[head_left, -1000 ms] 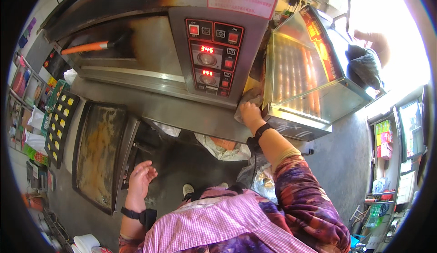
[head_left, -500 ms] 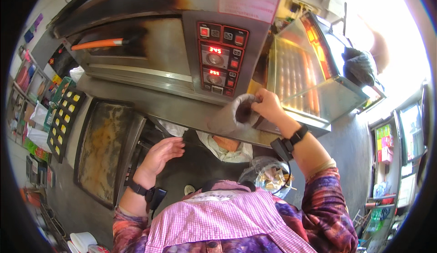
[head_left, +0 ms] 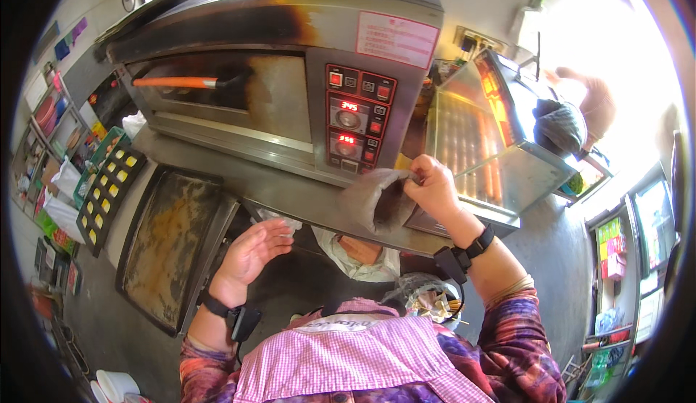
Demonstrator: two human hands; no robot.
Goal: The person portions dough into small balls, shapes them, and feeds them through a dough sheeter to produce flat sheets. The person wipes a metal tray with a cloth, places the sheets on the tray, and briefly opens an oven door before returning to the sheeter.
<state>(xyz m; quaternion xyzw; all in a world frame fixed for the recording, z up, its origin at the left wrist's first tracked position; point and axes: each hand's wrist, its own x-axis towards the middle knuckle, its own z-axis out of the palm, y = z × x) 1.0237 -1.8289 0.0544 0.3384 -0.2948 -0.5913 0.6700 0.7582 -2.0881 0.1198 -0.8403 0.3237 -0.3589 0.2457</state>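
fingers [head_left: 418, 176] of the right hand [head_left: 440, 194] pinch the rim of a grey mitt [head_left: 364, 196].
the mitt hangs left of these fingertips, its mouth gaping toward them, above the front edge of the metal counter [head_left: 290, 188]; whether it touches the counter cannot be told. the left hand [head_left: 252, 254], apart from the mitt, has its fingers loosely stretched and slightly bent, near the same edge, between the mitt and a dark tray [head_left: 170, 236]. a glass case [head_left: 467, 138] stands just beside the right hand.
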